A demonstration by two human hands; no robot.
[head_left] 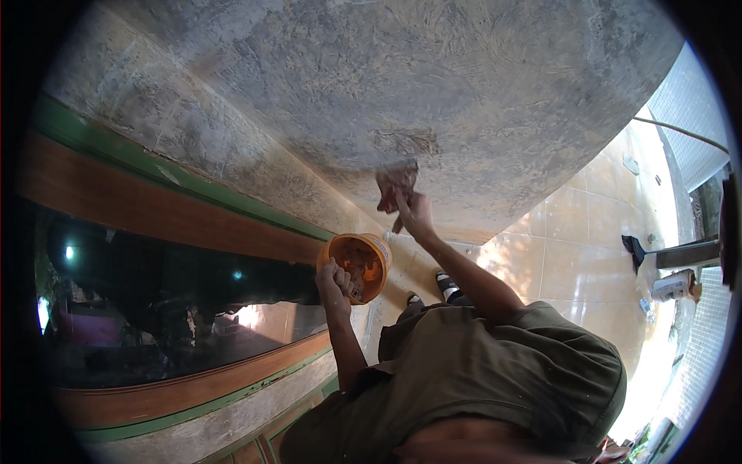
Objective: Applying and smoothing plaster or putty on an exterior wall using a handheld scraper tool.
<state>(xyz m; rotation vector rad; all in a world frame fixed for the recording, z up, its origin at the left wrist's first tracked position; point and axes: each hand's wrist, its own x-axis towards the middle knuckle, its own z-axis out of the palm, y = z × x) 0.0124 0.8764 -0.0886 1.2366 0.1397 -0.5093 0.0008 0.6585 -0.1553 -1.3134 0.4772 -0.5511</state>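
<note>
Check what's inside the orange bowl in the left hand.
The orange bowl, with the left hand on its rim, shows brownish-orange smears and lumps coating its inside. What the material is can't be told. The fingers cover part of the near rim, and shadow hides the bottom.

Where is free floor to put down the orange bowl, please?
The tan tiled floor is bare between the person's shoes and the dark broom head. Farther right it is crowded: a white container and small scraps. The left hand holds the orange bowl.
</note>
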